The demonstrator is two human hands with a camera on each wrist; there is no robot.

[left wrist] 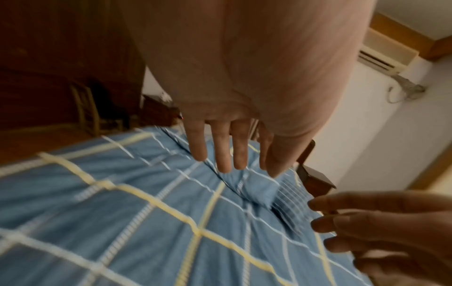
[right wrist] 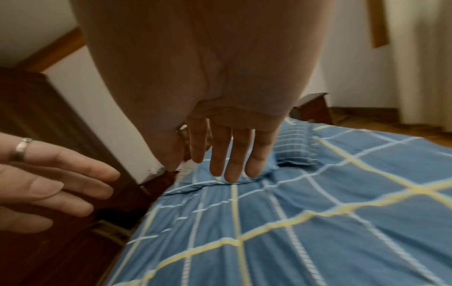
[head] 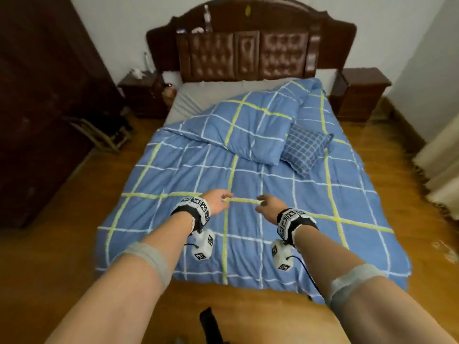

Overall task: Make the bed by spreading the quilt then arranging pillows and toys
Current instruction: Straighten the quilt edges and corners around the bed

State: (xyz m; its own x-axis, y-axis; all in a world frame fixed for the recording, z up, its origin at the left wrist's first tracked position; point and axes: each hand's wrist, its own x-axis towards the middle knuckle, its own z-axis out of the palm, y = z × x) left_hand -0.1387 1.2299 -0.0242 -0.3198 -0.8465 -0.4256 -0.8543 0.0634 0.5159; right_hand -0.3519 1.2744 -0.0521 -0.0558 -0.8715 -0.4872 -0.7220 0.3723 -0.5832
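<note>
Your left hand (head: 216, 201) and right hand (head: 268, 205) both reach out over the quilt (head: 188, 175), fingers straight and loosely spread, holding nothing. The wrist views show the same: your left hand's fingers (left wrist: 221, 149) and your right hand's fingers (right wrist: 233, 154) hang above the fabric; whether the tips brush it I cannot tell.

The quilt is soft, puffy blue cloth crossed by thin white and yellow lines in a large check. It covers most of the bed; its far left corner is folded back on itself in a thick triangular flap, leaving a strip of pale grey ribbed sheet (head: 198, 95) bare near the headboard (head: 244, 55).

One pillow (head: 306, 148) lies on the quilt at the right, just beside the flap: a plump square in a finer blue-and-white check.

The headboard is dark carved wood with three tufted brown padded panels. Two dark wooden nightstands (head: 142, 95) flank the bed, one on each side. The floor (head: 62, 219) is glossy wood.
</note>
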